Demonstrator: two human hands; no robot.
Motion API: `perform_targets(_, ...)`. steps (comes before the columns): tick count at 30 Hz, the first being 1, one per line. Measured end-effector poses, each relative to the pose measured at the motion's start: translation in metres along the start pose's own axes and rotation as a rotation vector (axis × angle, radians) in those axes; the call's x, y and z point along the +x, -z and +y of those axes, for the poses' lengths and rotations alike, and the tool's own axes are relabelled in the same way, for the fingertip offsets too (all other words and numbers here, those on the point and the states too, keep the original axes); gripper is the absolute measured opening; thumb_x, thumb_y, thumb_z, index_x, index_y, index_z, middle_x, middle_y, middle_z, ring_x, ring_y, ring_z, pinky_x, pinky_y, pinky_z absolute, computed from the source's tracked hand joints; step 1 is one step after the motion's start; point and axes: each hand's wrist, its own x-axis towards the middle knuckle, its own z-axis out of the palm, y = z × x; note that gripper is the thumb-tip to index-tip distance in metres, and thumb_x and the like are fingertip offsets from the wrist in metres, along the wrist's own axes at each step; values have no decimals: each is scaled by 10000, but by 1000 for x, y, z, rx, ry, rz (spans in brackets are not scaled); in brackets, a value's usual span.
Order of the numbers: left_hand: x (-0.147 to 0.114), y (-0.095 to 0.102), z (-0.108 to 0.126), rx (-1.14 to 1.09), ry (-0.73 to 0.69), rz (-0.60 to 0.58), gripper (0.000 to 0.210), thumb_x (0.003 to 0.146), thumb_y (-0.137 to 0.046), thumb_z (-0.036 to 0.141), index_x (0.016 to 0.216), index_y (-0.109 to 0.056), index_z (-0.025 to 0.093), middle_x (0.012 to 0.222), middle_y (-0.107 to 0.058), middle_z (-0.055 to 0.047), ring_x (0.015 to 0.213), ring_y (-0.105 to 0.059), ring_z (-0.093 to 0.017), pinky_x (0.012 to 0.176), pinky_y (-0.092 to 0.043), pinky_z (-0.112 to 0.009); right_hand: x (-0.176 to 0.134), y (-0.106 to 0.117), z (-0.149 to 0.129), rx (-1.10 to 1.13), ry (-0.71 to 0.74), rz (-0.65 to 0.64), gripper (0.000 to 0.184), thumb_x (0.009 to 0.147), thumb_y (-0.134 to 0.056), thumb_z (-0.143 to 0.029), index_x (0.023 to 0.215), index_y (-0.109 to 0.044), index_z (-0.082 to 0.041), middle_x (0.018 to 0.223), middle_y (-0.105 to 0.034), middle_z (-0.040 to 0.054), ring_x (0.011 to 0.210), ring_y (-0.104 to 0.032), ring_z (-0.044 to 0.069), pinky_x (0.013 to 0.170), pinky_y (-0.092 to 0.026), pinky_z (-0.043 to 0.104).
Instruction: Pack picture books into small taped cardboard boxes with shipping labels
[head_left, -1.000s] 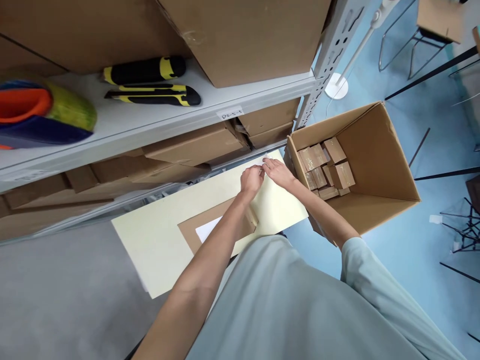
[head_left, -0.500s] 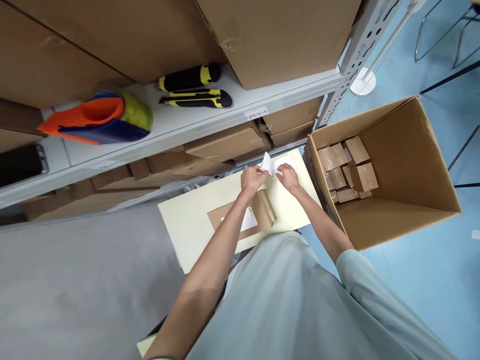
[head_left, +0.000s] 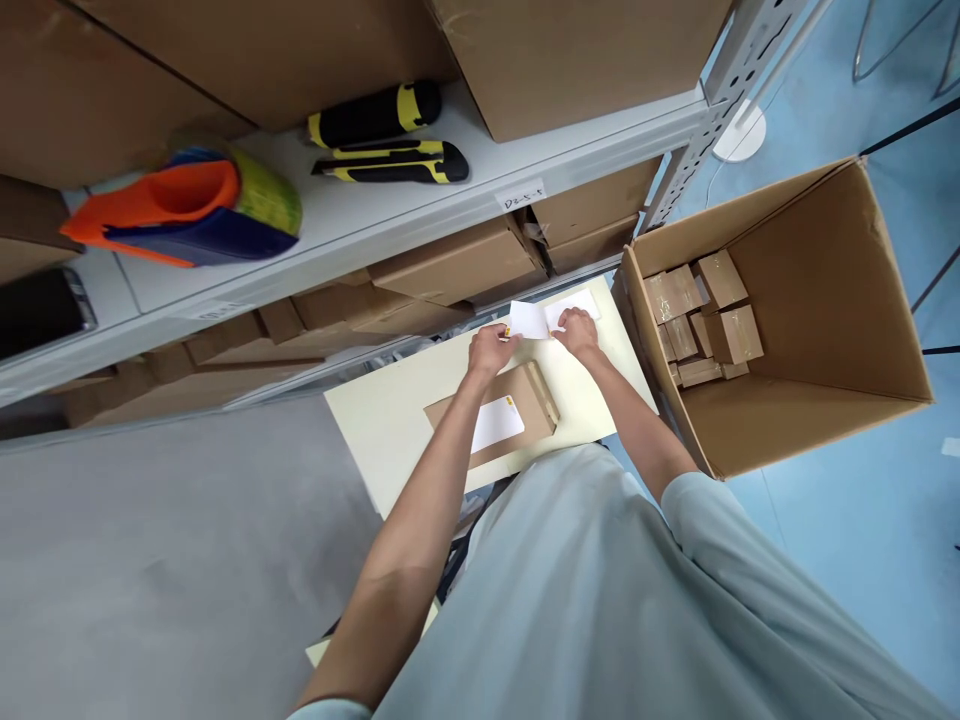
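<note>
Between my hands, a white label sheet [head_left: 529, 320] with a small yellow mark stands partly lifted above the pale tabletop [head_left: 397, 420]. My left hand [head_left: 491, 350] is closed, pinching its left edge. My right hand [head_left: 577, 332] pinches its right end with curled fingers, over a second white sheet part [head_left: 576, 303] lying flat; whether the two are joined I cannot tell. Just below my hands lies a flat cardboard box [head_left: 529, 400] bearing a white label [head_left: 498, 424] with a yellow mark, partly covered by my left forearm.
A large open carton [head_left: 817, 300] with several small taped boxes [head_left: 705, 310] stands to the right. The shelf [head_left: 420, 215] above carries two black-and-yellow utility knives [head_left: 390, 160], an orange-and-blue tape dispenser [head_left: 195, 210] and big cartons. A metal rack post [head_left: 712, 120] rises beside the carton.
The white sheet between my hands has spread flatter and wider. My left hand has shifted slightly left, and more of the label on the box shows. The camera view has tilted a little.
</note>
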Motion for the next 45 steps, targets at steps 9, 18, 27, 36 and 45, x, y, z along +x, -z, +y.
perform_targets(9, -1, -1, -3, 38, -62, -6, 248, 933, -675, 428, 810, -732, 220, 805, -746, -22, 775, -615, -203, 715, -419, -285, 5, 1, -1, 14, -22, -26, 170, 897, -850, -279, 961, -711, -207, 1130, -709, 99, 1155, -625, 285, 1038, -517, 414)
perform_targets(18, 13, 13, -9, 171, -166, 15, 269, 909, -672, 430, 768, -733, 210, 809, -730, -50, 808, -645, -234, 726, -426, -314, 2, 3, -3, -26, -33, -59, 165, 931, -834, -300, 994, -715, -205, 1196, -712, 107, 1178, -615, 271, 1059, -497, 400)
perform_targets(27, 13, 16, -23, 191, -181, -16, 306, 902, -668, 432, 690, -679, 212, 862, -754, -49, 801, -618, -194, 737, -429, -301, 3, 6, -4, -14, -40, -59, 166, 895, -866, -287, 955, -737, -201, 1144, -726, 95, 1135, -632, 268, 1024, -526, 392)
perform_targets(36, 7, 10, -32, 13, -162, -10, 460, 874, -729, 387, 563, -437, 214, 617, -522, 0, 660, -412, -158, 659, -316, -309, 5, 9, 0, -16, -38, -101, 193, 883, -855, -304, 982, -721, -207, 1193, -708, 88, 1180, -620, 280, 1072, -516, 405)
perform_targets(45, 3, 5, -30, -78, -197, -26, 456, 870, -723, 405, 584, -418, 225, 609, -459, 16, 679, -387, -166, 669, -301, -309, 7, 10, 3, -8, -9, -100, 206, 841, -844, -290, 974, -706, -212, 1146, -696, 83, 1151, -607, 292, 1072, -523, 442)
